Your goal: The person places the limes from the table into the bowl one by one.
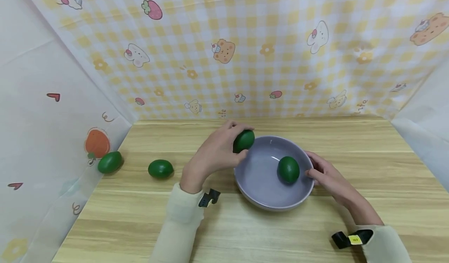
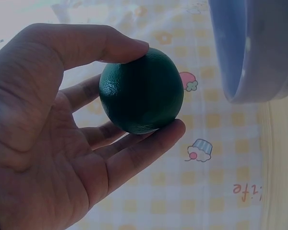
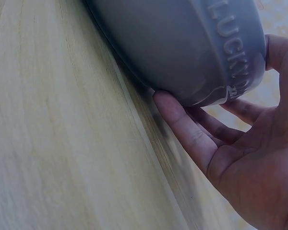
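Overhead first, from the head camera: my left hand (image 1: 214, 154) holds a green lime (image 1: 243, 140) right at the near-left rim of the grey bowl (image 1: 259, 185), thumb on the fruit's far side and the other fingers curled beneath it. A second lime (image 1: 289, 169) lies inside the bowl, toward its right side. My right hand (image 1: 324, 175) is against the bowl's right wall, fingers spread along the outside and the thumb at the rim. Two more limes sit on the wooden table (image 1: 245, 232) well to the left, one (image 1: 160, 168) out in the open, the other (image 1: 110, 162) touching the side curtain. Left wrist view: the lime (image 2: 140, 91) is pinched between thumb tip on top and fingertips (image 2: 170, 129) below, clear of the palm; the bowl rim (image 2: 240, 52) shows just beside it at upper right. Right wrist view: the fingers (image 3: 182, 124) are nearly straight, lying under and along the bowl's outer wall (image 3: 182, 48) where it meets the table (image 3: 53, 143), with the thumb up by the rim; the hand braces the bowl rather than wrapping it.
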### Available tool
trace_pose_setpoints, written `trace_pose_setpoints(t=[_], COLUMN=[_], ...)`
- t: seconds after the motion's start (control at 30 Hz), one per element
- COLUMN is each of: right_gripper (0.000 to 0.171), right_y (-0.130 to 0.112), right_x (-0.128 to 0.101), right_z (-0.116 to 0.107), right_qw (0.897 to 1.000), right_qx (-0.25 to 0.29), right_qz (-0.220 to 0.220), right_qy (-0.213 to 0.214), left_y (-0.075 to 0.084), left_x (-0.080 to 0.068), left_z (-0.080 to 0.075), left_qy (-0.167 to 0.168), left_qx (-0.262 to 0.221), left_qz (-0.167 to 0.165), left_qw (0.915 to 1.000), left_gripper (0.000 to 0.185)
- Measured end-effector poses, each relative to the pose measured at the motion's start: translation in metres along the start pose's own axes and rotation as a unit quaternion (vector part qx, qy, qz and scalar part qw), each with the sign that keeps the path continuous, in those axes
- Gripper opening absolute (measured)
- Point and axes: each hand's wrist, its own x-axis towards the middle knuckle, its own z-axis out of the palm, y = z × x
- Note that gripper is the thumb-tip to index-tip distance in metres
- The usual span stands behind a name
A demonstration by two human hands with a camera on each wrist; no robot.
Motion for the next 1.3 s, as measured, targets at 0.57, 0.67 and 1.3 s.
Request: trace_pose_setpoints(t=[0.57, 0.67, 1.3], right_gripper=[0.063, 0.063, 0.063], right_y=[0.001, 0.001, 0.003], right_x=[-0.001, -0.001, 0.002], right_z=[0.000, 0.000, -0.001], right_qw=[1.000, 1.000, 1.000], right_qx=[0.001, 0.001, -0.010], right_qz=[-0.002, -0.005, 0.000], right_qy=[0.003, 0.001, 0.002], left_y=[0.010, 0.012, 0.016], left_x=[0.012, 0.013, 0.013], left_z=[0.010, 0.010, 0.012], left_qy=[-0.007, -0.008, -0.011], left_qx=[0.002, 0.003, 0.007], left_qz=[0.015, 0.015, 0.032], left_qw=[0.9999, 0.9999, 0.9994], left_gripper=[0.054, 0.054, 0.056])
